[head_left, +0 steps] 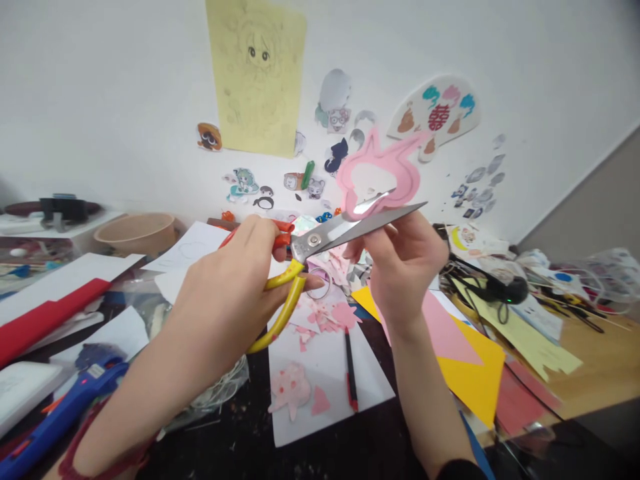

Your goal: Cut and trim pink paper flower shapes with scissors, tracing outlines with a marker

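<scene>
My left hand [235,287] is closed round the handles of a pair of scissors [330,230], one handle yellow and the other red. Its blades point right, slightly parted, with one blade passing through the opening of a pink paper cutout [405,177]. That cutout is ring-shaped with pointed tips at the top. My right hand [403,257] pinches its lower edge, just behind the blades; the fingertips are partly hidden. Below, a white sheet [330,367] bears pink scraps [330,313], a pink animal-like cutout [291,389], a small pink heart [321,400] and a black-and-red pen [351,370].
On the left lie a blue glue gun [65,413], a red strip [50,317] and a tan bowl [135,230]. Yellow card [470,380] and pink paper [450,333] lie to the right. Stickers and a yellow drawing [257,100] cover the wall behind.
</scene>
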`<state>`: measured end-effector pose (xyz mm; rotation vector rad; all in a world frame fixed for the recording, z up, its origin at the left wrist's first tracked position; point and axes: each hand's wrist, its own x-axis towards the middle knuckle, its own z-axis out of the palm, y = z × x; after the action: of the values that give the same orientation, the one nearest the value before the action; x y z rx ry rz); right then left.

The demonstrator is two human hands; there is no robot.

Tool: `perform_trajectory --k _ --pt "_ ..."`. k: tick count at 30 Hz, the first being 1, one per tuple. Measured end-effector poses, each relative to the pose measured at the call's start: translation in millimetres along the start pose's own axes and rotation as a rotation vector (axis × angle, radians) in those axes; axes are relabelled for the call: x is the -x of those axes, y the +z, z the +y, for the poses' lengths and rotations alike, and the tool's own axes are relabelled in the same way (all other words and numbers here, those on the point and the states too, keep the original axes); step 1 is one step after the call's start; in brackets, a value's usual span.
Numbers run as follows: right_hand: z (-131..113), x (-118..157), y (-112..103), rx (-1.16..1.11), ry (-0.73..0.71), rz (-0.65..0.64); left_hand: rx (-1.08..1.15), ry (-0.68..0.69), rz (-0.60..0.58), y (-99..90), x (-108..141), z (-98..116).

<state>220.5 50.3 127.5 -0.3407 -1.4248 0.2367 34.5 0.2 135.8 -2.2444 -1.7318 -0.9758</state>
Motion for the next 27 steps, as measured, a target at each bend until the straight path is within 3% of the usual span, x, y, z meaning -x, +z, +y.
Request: perform_trajectory --k 10,27 --pt "-5.4 -3.0 -4.1 -0.062 0.036 -0.003 0.085 0.030 -0.048 -6.0 -1.1 -0.1" --pt "-7.7 -3.7 -9.7 0.004 0.047 -0.064 0.159 0.031 -0.125 0.9 -4.5 -8.2"
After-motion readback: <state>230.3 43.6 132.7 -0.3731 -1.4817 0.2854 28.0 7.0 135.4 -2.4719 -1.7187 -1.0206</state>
